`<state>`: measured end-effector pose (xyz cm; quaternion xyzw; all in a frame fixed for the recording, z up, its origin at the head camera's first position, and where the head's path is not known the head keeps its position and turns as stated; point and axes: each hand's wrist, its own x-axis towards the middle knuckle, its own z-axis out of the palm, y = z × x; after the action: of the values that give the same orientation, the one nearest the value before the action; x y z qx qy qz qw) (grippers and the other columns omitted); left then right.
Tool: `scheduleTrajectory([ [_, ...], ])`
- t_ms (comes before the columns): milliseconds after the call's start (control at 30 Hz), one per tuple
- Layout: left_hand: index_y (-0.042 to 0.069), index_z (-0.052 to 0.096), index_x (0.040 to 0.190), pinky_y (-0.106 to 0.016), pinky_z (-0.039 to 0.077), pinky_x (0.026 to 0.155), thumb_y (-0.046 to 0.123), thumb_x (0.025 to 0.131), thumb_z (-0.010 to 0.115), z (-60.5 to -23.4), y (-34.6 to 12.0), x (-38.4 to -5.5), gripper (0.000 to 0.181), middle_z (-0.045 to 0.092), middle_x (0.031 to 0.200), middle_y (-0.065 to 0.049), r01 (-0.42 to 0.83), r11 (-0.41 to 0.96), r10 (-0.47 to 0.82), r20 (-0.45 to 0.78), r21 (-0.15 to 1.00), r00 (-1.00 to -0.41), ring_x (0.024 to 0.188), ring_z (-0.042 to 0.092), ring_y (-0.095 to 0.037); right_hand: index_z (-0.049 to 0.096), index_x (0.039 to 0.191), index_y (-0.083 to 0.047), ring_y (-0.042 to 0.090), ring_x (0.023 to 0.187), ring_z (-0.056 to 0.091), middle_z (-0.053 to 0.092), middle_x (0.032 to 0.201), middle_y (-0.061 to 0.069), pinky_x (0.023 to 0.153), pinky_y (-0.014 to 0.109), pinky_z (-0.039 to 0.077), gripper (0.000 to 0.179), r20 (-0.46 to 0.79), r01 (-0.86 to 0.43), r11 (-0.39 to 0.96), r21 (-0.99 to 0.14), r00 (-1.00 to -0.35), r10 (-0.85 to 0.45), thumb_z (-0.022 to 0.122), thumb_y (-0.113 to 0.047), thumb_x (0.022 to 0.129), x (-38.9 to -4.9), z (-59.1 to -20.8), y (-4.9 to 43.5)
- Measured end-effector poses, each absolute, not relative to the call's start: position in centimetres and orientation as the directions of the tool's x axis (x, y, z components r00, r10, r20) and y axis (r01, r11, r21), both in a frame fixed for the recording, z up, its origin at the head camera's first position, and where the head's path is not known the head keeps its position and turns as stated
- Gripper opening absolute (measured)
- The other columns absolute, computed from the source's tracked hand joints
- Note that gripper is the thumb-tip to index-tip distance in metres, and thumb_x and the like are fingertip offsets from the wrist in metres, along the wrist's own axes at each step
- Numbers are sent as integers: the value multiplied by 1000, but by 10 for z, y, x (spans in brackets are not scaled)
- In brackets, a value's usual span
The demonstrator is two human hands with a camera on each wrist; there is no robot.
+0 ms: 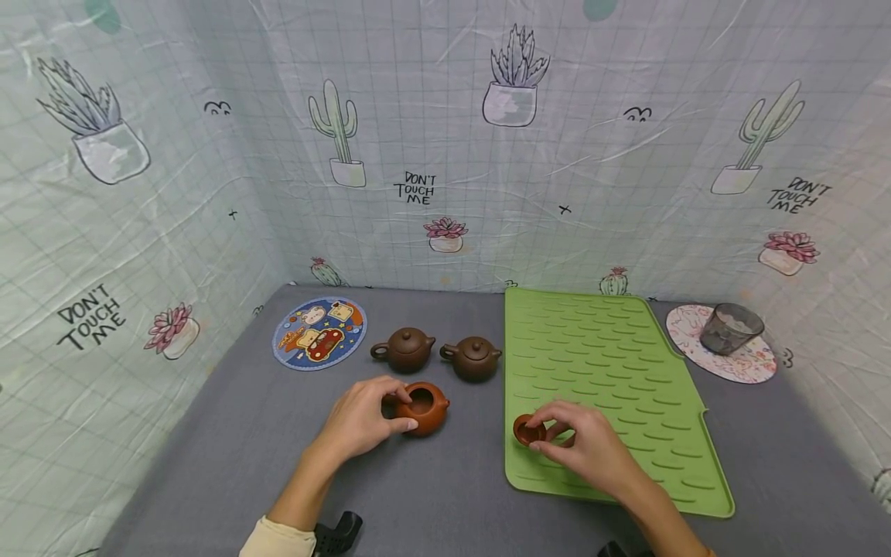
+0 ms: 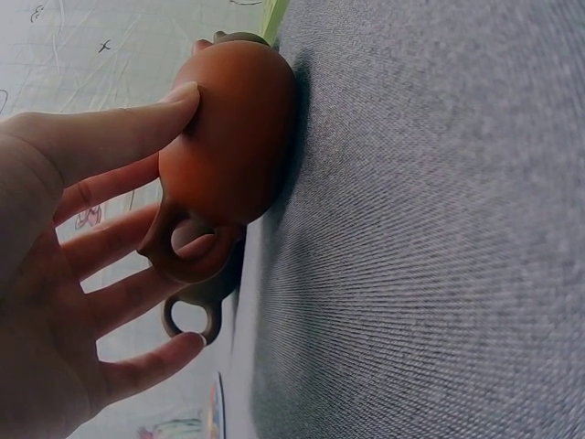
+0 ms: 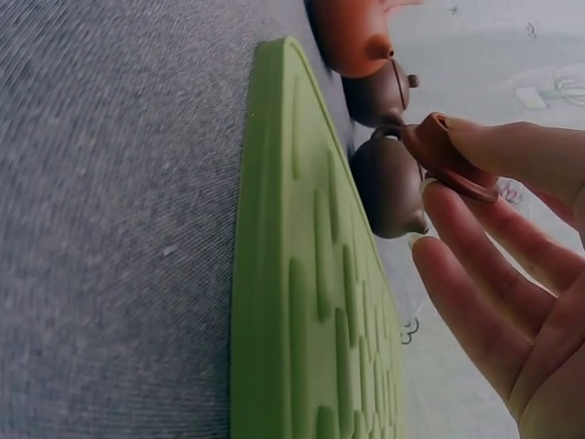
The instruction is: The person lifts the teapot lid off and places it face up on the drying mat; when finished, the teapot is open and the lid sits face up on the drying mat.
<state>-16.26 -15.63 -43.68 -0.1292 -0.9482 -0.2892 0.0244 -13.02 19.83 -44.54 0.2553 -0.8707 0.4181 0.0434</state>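
Observation:
My left hand holds a lidless reddish-brown clay teapot by its body, thumb on the near side and a finger at the open mouth. In the left wrist view the teapot sits on the grey cloth, its looped handle toward my lower fingers. My right hand pinches a small round lid of the same clay between thumb and fingers, over the left part of the green mat. The lid's hollow side faces up in the head view. Its rim shows edge-on in the right wrist view, where the lid overlaps the teapots behind.
Two dark brown lidded teapots, one on the left and one on the right, stand behind the reddish one. A blue cartoon coaster lies at the back left. On a pink floral coaster at the right stands a grey translucent cup.

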Motion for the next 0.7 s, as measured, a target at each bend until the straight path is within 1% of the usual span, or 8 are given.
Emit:
scheduleTrajectory([
  [200, 27, 75, 92, -37, 54, 84, 31, 73, 92, -437, -156, -163, 26, 74, 109, 11, 263, 801, 237, 120, 538, -964, 98, 69, -13, 73, 100, -21, -1, 78, 70, 76, 102, -1, 65, 22, 59, 25, 258, -478, 535, -697, -863, -434, 85, -12, 81, -129, -452, 201],
  [400, 27, 74, 91, -38, 54, 85, 31, 73, 92, -436, -156, -163, 26, 74, 110, 11, 257, 802, 231, 117, 539, -966, 99, 69, -13, 72, 100, -23, -2, 78, 69, 76, 105, 0, 65, 22, 56, 21, 205, -468, 574, -672, -862, -464, 84, -16, 83, -127, -453, 201],
  [567, 28, 74, 91, -38, 54, 85, 32, 73, 92, -436, -156, -163, 26, 74, 111, 11, 263, 801, 235, 121, 538, -964, 100, 69, -13, 72, 100, -25, -3, 79, 68, 76, 107, -3, 68, 23, 56, 22, 164, -444, 615, -652, -874, -457, 84, -18, 84, -128, -453, 201],
  [700, 27, 74, 91, -38, 54, 85, 32, 73, 92, -436, -156, -163, 26, 74, 112, 11, 261, 802, 235, 118, 537, -965, 100, 69, -13, 72, 101, -24, -2, 78, 69, 77, 107, -2, 69, 24, 56, 21, 136, -431, 631, -645, -877, -461, 83, -18, 84, -130, -453, 201],
])
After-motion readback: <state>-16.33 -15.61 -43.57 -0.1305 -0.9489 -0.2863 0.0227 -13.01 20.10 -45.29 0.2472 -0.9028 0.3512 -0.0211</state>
